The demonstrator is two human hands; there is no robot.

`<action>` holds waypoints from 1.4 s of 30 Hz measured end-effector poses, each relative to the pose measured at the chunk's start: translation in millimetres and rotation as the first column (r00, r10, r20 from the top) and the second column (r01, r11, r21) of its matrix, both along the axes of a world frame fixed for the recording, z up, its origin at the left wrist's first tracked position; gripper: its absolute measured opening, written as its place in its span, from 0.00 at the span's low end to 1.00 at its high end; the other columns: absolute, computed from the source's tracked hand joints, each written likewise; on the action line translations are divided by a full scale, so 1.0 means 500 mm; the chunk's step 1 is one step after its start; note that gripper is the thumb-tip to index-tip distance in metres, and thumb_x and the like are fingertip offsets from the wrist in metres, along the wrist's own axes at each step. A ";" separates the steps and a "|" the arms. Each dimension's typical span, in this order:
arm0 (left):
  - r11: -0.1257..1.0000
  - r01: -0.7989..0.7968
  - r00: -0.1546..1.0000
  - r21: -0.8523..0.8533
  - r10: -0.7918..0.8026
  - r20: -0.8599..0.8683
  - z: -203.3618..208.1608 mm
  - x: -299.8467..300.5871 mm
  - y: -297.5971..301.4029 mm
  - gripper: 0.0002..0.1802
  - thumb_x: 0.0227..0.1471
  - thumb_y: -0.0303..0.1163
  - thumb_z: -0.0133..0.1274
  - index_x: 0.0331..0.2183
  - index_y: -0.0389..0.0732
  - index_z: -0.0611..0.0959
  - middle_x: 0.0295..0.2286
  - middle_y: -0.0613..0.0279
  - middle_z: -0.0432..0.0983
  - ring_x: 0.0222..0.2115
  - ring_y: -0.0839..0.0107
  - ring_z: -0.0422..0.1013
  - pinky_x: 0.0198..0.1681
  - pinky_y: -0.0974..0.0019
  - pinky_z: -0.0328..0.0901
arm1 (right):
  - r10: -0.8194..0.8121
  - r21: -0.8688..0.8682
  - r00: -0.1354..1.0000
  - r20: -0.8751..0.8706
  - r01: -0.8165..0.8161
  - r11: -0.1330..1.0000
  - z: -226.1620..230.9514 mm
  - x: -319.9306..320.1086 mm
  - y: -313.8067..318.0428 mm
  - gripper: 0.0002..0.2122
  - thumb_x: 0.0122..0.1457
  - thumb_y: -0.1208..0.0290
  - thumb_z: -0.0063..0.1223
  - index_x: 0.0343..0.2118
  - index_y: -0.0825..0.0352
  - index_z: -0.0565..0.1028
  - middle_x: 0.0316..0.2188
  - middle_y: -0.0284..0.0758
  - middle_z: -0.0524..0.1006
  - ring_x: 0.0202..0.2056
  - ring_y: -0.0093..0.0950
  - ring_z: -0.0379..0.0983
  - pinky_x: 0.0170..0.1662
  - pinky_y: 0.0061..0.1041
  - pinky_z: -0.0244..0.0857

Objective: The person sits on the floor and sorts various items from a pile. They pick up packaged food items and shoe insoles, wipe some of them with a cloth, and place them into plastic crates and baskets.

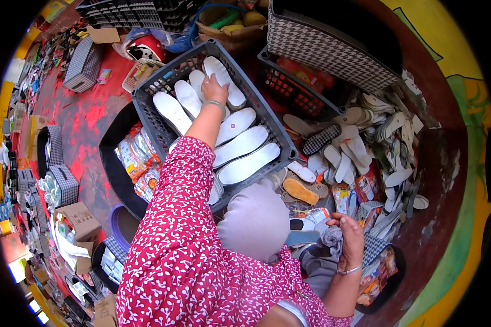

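Observation:
My left hand (215,90) reaches into a dark grey plastic crate (145,111), its fingers curled at the edge of a white insole (223,73) near the far end. More white insoles lie side by side in the crate, among them one with a small round mark (234,126) and a plain insole (249,163) at the near right. Over to the right, my right hand (352,240) is raised with bent fingers around a crumpled grey cloth (331,238). Part of the cloth is hidden by the hand.
Loose insoles (354,147) are heaped right of the crate, with an orange insole (300,192) nearer. A houndstooth-patterned box (327,49) rests above a black basket (294,82). Packaged goods (136,158) fill a bin to the left; a cardboard box (79,220) stands on the red floor.

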State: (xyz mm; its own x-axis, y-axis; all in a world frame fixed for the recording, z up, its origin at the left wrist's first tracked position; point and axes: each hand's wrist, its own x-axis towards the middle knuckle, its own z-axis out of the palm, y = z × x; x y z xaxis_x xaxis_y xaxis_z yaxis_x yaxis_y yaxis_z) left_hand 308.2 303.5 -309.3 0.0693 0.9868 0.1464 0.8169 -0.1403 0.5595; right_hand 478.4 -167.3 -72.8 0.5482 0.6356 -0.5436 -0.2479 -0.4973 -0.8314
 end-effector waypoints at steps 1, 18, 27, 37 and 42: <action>0.997 0.074 0.994 -0.007 -0.074 -0.079 0.008 0.002 -0.014 0.38 0.43 0.39 0.58 0.53 0.36 0.62 0.53 0.43 0.57 0.55 0.49 0.52 0.57 0.56 0.51 | -0.002 -0.004 1.000 -0.004 0.002 1.000 0.002 -0.002 0.001 0.13 0.59 0.67 0.47 0.39 0.73 0.74 0.27 0.37 0.77 0.36 0.22 0.70 0.49 0.23 0.55; 0.848 0.287 0.625 -0.446 -0.519 -0.584 -0.127 -0.008 0.132 0.40 0.52 0.50 0.43 0.59 0.42 0.50 0.60 0.53 0.39 0.61 0.53 0.38 0.60 0.45 0.42 | -0.106 0.121 0.992 0.074 0.096 0.988 0.073 0.024 -0.071 0.17 0.58 0.61 0.46 0.34 0.73 0.75 0.21 0.33 0.74 0.26 0.19 0.69 0.32 0.19 0.62; 0.824 0.535 0.809 0.187 -0.563 0.168 0.093 0.004 -0.068 0.29 0.55 0.48 0.41 0.18 0.34 0.80 0.26 0.48 0.76 0.35 0.55 0.69 0.43 0.57 0.60 | -0.859 0.619 0.512 -0.034 0.685 0.384 0.211 0.016 -0.425 0.12 0.54 0.65 0.50 0.32 0.70 0.72 0.13 0.28 0.63 0.16 0.21 0.61 0.20 0.19 0.55; 0.677 0.663 0.356 0.320 -0.661 0.661 0.538 0.111 -0.427 0.17 0.58 0.34 0.42 0.44 0.34 0.75 0.42 0.60 0.73 0.44 0.73 0.67 0.49 0.72 0.59 | -0.858 0.190 0.452 -0.245 0.890 0.415 0.066 0.024 -0.779 0.07 0.53 0.75 0.46 0.34 0.68 0.73 0.22 0.36 0.75 0.16 0.23 0.70 0.20 0.19 0.66; 0.451 0.847 0.046 0.280 -0.588 0.808 0.732 0.201 -0.712 0.15 0.57 0.31 0.43 0.42 0.34 0.77 0.43 0.58 0.73 0.42 0.73 0.68 0.47 0.71 0.61 | -0.831 0.178 0.331 -0.447 0.943 0.280 -0.214 0.145 -0.801 0.06 0.54 0.69 0.49 0.27 0.66 0.73 0.20 0.34 0.76 0.15 0.29 0.71 0.18 0.24 0.66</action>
State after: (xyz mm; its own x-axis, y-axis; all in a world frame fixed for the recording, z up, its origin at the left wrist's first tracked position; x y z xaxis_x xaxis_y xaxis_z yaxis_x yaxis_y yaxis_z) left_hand 408.7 -52.6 56.8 0.7619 0.5026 0.4087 -0.3776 -0.1680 0.9106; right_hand 550.8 -567.6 -179.8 0.7934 -0.0166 -0.6085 -0.5322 0.4665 -0.7065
